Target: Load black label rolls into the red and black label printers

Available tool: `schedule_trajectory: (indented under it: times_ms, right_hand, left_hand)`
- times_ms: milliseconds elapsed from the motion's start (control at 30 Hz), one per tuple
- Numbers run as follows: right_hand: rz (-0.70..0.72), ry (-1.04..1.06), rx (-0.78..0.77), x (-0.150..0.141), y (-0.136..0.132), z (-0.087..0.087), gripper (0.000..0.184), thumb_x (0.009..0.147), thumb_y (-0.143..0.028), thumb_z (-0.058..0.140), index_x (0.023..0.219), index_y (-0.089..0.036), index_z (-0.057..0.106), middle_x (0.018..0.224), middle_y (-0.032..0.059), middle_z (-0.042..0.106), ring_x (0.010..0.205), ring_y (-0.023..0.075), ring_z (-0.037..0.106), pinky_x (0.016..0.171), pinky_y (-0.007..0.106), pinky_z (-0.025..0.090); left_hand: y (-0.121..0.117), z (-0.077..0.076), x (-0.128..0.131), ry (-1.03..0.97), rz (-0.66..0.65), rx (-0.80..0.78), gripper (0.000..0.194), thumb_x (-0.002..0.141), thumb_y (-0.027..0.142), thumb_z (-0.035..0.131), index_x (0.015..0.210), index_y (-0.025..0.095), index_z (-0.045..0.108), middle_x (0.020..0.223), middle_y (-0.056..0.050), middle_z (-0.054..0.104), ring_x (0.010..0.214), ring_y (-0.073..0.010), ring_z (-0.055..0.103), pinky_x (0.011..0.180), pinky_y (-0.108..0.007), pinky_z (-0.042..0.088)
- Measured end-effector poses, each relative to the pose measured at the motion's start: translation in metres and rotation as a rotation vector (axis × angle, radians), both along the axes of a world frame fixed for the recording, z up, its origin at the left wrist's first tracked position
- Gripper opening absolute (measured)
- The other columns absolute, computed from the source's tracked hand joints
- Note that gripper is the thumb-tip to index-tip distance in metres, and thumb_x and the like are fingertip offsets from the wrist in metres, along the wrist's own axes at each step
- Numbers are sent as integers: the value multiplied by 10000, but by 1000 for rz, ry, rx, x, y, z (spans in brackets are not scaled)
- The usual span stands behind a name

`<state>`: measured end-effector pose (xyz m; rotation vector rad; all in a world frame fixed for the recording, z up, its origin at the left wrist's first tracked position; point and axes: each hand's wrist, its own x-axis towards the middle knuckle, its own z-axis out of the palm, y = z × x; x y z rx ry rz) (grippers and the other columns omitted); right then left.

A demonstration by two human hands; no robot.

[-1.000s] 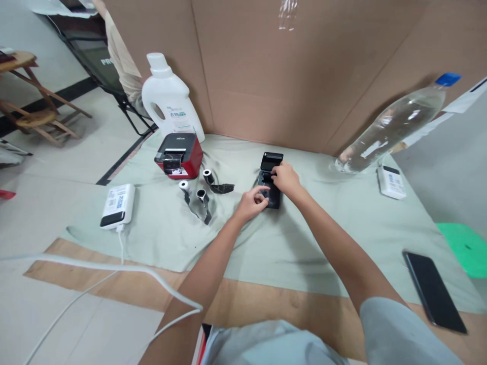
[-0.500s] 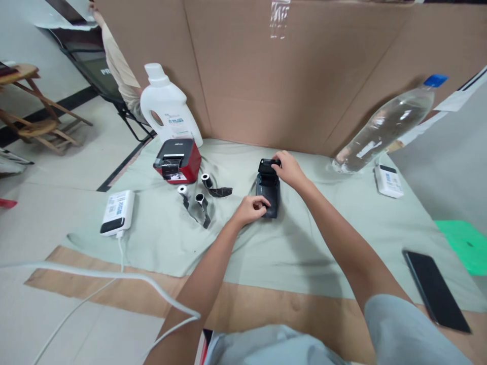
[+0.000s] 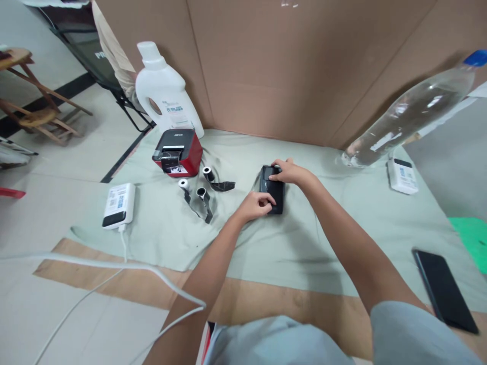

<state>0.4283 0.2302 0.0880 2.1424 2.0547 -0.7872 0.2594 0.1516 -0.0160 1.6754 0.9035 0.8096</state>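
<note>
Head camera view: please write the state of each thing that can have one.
Black device, lid down, latching unclear
Left hand, fingers on the device
Right hand, fingers on the lid
Red-and-black printer, cover shut, strip out
Small rolls, partly unrolled
White jug, capped, upright
Clear bottle, capped, leaning
Left power bank, cable plugged in
Right power bank, lying flat
Phone, screen dark

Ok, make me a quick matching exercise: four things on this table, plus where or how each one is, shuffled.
1. black device
2. clear bottle
3. phone
4. red and black printer

A. in front of the white jug
B. beside the right sleeve
C. touched by the left hand and right hand
D. topped with a blue cap

Pairs: 1-C, 2-D, 3-B, 4-A.
</note>
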Motion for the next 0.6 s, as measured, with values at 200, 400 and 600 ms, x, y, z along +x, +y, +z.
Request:
schedule_trajectory:
  times_ms: [200,400,600]
  right_hand:
    - [-100,24,46,-24,-33,-5,850,852,-565,731,1557,-226,398,1464,234,399,1022,288,692,865,382,560]
    - [-120,26,292,-24,-59,-14,921,774,-517,726,1577,-272,347,1420,207,436,1125,384,659,927,469,538]
    - [-343,-21,526,122,-73,-16,873,772,-493,716,1563,-254,433,1399,193,469,1179,384,615,1001,479,502]
  left_hand:
    - [1,0,0,32,-1,33,212,724,129,587,829,157,768,550,32,597,516,-105,549,557,-210,415]
    - [-4,-6,-6,0,-28,128,169,716,207,572,743,161,732,508,51,450,492,-89,349,514,-226,272]
    - [-4,-6,-3,68,-50,147,197,718,231,537,748,159,718,510,69,380,507,-91,329,542,-233,275]
